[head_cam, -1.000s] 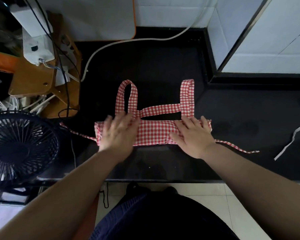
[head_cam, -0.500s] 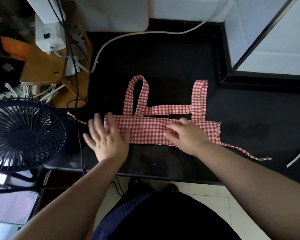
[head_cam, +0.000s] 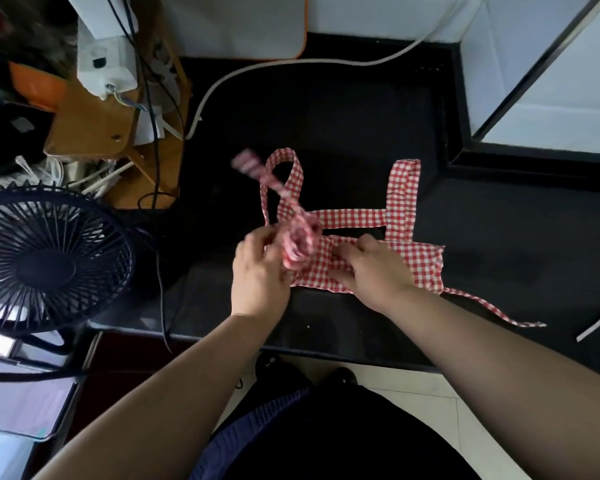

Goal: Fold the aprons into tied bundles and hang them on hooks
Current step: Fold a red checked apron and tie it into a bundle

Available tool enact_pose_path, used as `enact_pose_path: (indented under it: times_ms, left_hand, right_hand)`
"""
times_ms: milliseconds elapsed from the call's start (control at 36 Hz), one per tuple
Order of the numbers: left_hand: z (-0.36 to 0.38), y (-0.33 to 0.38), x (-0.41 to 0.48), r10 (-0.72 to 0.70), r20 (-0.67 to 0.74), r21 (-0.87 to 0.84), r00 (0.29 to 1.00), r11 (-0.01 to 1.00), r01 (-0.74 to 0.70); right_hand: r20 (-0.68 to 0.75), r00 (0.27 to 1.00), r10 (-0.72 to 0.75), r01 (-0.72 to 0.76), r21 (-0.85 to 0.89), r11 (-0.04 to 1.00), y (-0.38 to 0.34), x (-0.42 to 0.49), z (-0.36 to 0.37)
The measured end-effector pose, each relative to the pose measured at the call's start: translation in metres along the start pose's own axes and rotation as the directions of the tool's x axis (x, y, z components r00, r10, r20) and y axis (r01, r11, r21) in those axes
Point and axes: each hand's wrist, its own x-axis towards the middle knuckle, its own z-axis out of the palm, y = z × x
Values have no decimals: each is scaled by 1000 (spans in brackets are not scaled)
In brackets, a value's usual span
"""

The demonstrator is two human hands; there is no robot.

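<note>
Red-and-white checked cloth apron [head_cam: 420, 261], folded band on black tabletop [head_cam: 361, 133]. Left hand [head_cam: 257, 271] grips bunched, lifted end; right hand [head_cam: 374, 271] presses band flat, fingers bent. Likely light, limp, non-slip: hold gathered end, pin middle.

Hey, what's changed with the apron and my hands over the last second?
The left hand slid to the left end of the gingham apron, gripped it and lifted it rightward over the folded strip; that end is blurred. The right hand stays resting on the strip, nearer its middle. Neck straps, right tie and black fan are unchanged.
</note>
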Motion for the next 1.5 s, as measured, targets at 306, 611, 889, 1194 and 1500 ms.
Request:
enact_pose_path:
  times_ms: [306, 611, 889, 1194, 1500]
  left_hand:
    - [7, 17, 9, -113, 587, 424, 802, 886, -185]
    - [3, 20, 16, -95, 644, 440, 759, 858, -266]
    - [2, 25, 14, 144, 427, 314, 893, 902, -295]
    - [7, 34, 9, 256, 533, 356, 806, 797, -488]
    - [16, 30, 7, 331, 394, 253, 857, 857, -448]
  right_hand:
    - [-335, 870, 361, -204, 422, 883, 18, -41, 17]
    - [615, 424, 665, -290, 787, -544, 18, -23, 0]
    - [22, 567, 823, -477, 823, 307, 17, -29, 10]
    - [-400, 912, 90, -133, -82, 988, 16, -47, 20]
    - [-574, 814, -92, 148, 51, 988, 2, -44, 18]
